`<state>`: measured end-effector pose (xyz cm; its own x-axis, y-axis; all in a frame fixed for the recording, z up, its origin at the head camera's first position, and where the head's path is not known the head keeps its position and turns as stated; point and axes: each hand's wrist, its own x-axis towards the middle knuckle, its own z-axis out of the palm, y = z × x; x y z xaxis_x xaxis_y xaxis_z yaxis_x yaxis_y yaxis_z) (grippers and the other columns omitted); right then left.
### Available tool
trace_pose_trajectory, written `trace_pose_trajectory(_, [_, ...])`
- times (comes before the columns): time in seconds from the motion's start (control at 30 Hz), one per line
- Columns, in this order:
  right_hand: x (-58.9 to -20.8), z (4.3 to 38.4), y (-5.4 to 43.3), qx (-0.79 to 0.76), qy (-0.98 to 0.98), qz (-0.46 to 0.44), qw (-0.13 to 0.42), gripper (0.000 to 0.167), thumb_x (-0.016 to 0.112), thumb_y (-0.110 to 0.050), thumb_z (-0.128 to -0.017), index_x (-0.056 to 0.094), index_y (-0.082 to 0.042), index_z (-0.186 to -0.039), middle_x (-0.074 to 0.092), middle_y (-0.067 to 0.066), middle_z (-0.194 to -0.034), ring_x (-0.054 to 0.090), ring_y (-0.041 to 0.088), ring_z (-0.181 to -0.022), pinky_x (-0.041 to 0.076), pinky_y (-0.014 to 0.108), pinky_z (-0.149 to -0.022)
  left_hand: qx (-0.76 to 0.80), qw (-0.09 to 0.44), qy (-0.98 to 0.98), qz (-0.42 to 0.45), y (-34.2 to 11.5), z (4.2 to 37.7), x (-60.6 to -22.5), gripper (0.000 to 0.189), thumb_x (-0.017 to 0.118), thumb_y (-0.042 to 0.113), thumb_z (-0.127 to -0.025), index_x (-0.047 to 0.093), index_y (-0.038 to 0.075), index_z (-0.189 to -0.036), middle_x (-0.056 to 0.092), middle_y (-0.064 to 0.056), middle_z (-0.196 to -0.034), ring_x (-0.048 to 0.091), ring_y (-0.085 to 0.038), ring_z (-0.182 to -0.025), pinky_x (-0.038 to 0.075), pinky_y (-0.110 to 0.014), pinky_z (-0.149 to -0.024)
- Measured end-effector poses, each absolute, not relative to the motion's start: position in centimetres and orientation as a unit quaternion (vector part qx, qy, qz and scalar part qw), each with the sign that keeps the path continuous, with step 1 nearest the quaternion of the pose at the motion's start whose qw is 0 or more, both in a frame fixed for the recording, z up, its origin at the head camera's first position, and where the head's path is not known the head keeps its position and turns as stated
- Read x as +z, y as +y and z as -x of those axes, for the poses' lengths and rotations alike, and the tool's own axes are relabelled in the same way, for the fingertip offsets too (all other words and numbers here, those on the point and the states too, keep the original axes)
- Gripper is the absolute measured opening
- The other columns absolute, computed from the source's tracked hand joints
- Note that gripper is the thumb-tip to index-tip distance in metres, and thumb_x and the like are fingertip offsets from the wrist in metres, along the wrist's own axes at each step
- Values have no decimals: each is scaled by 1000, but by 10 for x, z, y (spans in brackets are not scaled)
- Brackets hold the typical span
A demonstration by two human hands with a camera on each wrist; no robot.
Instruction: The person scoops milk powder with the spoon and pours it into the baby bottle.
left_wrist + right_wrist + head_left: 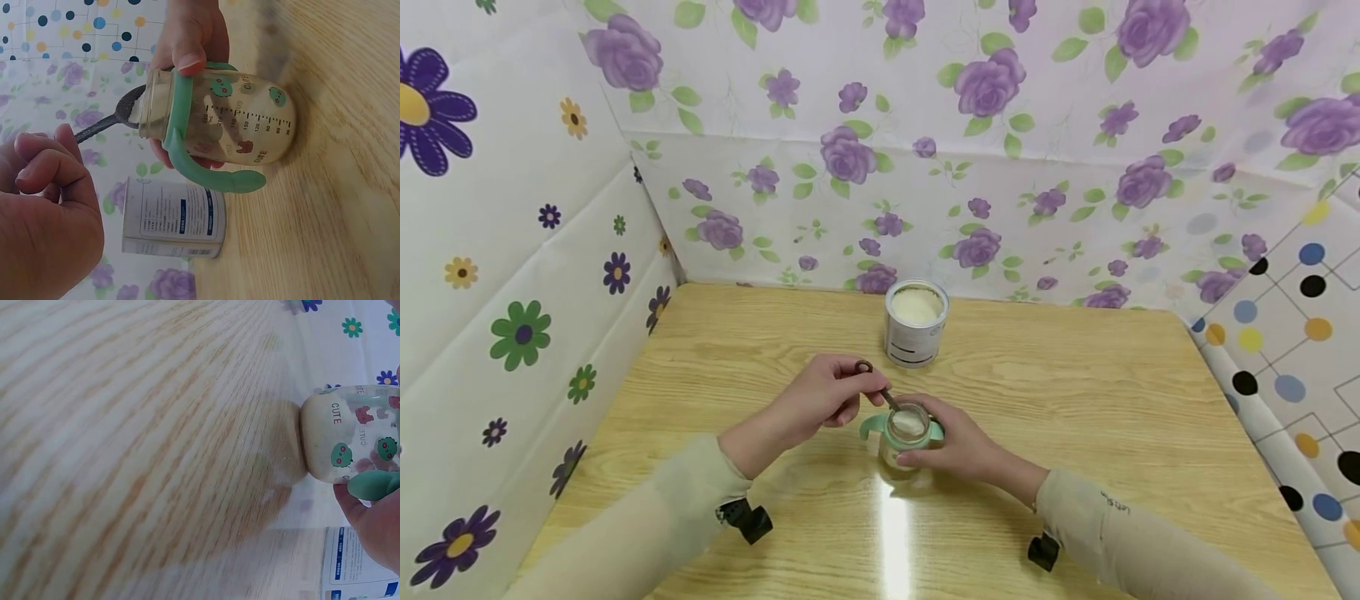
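Note:
My left hand [831, 390] pinches a dark spoon [99, 127] by its handle. White powder lies in the spoon's bowl, which is at the open mouth of a clear baby bottle [237, 122]. The bottle stands upright on the table, with green handles, printed measuring marks and small cartoon pictures. My right hand [962, 442] grips the bottle around its side near the green collar. In the right wrist view, the lower part of the bottle [350, 434] shows while its top is cut off.
Behind the hands stands an open can [913, 340] of pale powder. The wooden table [1075, 383] meets a flowered cloth [850, 217] at the back. More patterned cloth hangs at both sides.

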<state>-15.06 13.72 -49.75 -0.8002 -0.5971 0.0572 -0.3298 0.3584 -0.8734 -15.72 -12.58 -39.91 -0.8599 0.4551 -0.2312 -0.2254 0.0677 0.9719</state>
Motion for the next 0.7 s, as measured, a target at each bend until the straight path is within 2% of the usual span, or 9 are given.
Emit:
trace_pose_trajectory(0.27, [-497,151,138,-487,812,289,139,76,91,-30,-89,53,-22,-155,64,-1,-146,63,19,-128,50,45,-111,670,233,699,-93,-121,154,-402,19,69,21,-106,76,4,-105,69,-2,-86,45,-9,-47,29,-23,-45])
trace_pose_trajectory(0.53, [-496,150,138,-490,810,292,139,76,91,-30,-90,53,-22,-155,63,-1,-147,63,19,-129,48,46,-112,638,225,727,-117,-123,152,-400,22,63,14,-107,75,-1,-117,69,-5,-91,45,-11,-49,33,-25,-47])
trace_pose_trajectory(0.7, [-497,152,137,-488,809,298,139,75,90,-30,-90,54,-24,-155,63,-2,-147,62,19,-130,48,46,-112,616,224,741,-147,-129,153,-402,23,63,17,-108,76,0,-117,68,-5,-87,45,-12,-50,35,-25,-47])
